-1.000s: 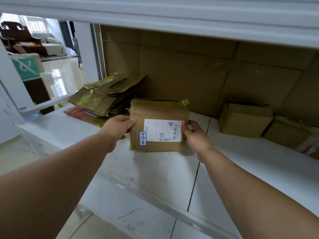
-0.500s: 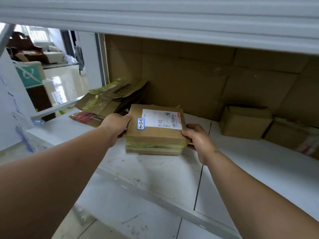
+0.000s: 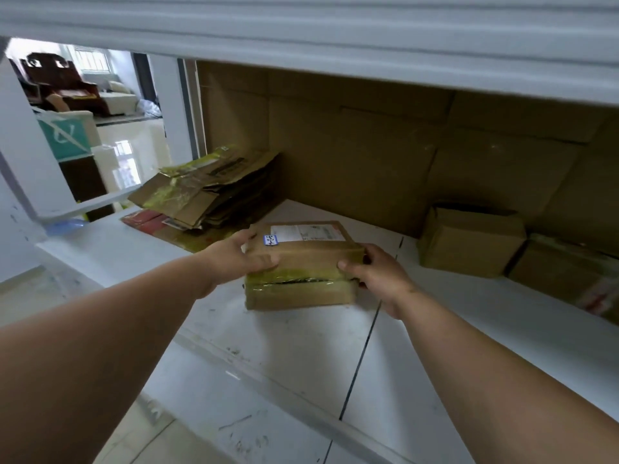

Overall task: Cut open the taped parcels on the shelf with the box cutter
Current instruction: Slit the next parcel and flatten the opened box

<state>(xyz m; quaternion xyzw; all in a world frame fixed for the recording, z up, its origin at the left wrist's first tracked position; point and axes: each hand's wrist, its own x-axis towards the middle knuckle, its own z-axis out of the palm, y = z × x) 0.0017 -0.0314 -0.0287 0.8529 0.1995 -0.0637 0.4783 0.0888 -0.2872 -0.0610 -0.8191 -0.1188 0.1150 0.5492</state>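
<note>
The brown cardboard parcel with the white shipping label (image 3: 303, 262) lies flat near the front edge of the white shelf (image 3: 301, 346), yellowish tape across its near side. The left hand (image 3: 239, 259) grasps its left end and the right hand (image 3: 375, 274) its right end. No box cutter shows, so cutting looks not yet begun. A dark gap along the taped seam may be a slit; I cannot tell. Two more plain brown cardboard boxes (image 3: 469, 241) wait at the back right corner, their tape hard to make out.

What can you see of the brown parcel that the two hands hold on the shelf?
The parcel is a flat brown cardboard box lying on the white shelf. A white shipping label and a small blue-edged sticker sit on its top. Yellowish clear tape runs along its near side, over a dark seam. The left hand grips its left end, the right hand its right end.
</note>
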